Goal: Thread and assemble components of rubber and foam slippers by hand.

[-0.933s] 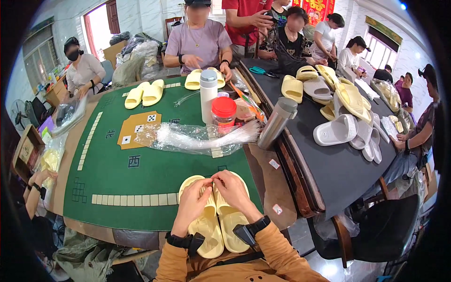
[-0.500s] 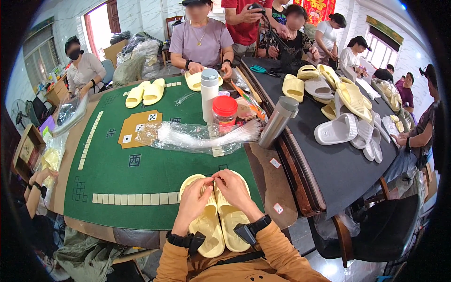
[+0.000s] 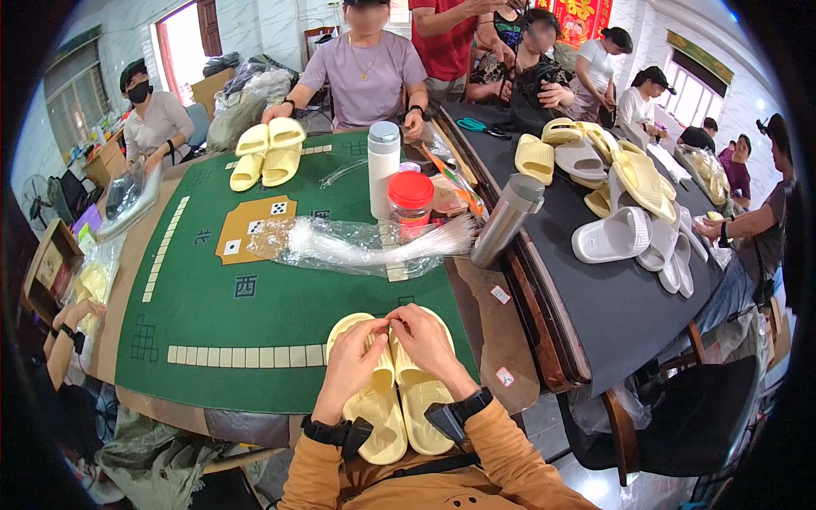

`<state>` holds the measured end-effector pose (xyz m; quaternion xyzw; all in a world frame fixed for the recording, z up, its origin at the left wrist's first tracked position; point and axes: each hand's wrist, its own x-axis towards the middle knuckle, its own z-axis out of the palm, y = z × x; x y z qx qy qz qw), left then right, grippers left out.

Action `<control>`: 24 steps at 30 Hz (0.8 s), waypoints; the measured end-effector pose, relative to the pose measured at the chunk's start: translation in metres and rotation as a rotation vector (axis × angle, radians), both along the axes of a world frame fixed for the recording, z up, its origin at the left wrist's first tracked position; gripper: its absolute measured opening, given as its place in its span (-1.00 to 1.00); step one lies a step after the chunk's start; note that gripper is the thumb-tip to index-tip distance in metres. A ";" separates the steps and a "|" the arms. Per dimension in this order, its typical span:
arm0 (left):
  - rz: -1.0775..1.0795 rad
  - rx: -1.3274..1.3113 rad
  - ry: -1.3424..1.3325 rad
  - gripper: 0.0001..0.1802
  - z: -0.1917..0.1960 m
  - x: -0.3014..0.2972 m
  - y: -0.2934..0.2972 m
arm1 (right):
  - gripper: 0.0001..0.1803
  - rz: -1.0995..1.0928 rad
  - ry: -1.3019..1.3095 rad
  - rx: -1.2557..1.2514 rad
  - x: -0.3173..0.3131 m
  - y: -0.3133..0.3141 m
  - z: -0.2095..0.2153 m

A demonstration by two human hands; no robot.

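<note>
A pair of pale yellow slide slippers (image 3: pixel 382 416) lies side by side at the table's near edge, in front of me. My left hand (image 3: pixel 355 355) rests over the left slipper's strap, and my right hand (image 3: pixel 418 342) over the right one's. Both hands are closed, with fingertips meeting between the two straps. Whatever the fingertips pinch is too small to make out. Beyond them, a clear plastic bag (image 3: pixel 340 259) holds a bundle of thin white cable ties (image 3: pixel 374 255) that fans out to the right.
A white flask (image 3: pixel 383 183), a red-lidded jar (image 3: pixel 410 204) and a steel flask (image 3: pixel 508 219) stand beyond the bag. Several yellow and grey slippers (image 3: pixel 610 234) pile up on the dark right-hand table (image 3: pixel 569 297). Across from me, a person's hand touches yellow slippers (image 3: pixel 270 157).
The person opposite has moved a pair of yellow slippers left, to the pair at the far left. My hands stay in nearly the same place over the near pair.
</note>
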<state>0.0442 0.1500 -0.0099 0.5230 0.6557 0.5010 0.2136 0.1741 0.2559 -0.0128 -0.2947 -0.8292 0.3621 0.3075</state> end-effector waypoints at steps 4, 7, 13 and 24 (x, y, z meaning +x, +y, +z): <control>-0.011 0.014 -0.010 -0.69 -0.003 -0.001 0.000 | -0.84 -0.001 -0.008 0.015 -0.001 0.001 -0.003; -0.007 0.006 -0.009 -0.69 -0.002 -0.001 0.000 | -0.84 0.007 -0.016 0.008 -0.001 0.001 -0.002; -0.002 0.009 0.021 -0.69 0.002 0.000 -0.002 | -0.83 0.005 -0.017 0.022 0.000 0.000 0.000; -0.010 0.005 0.027 -0.69 0.002 0.000 -0.001 | -0.83 -0.001 -0.022 -0.002 -0.001 -0.001 0.003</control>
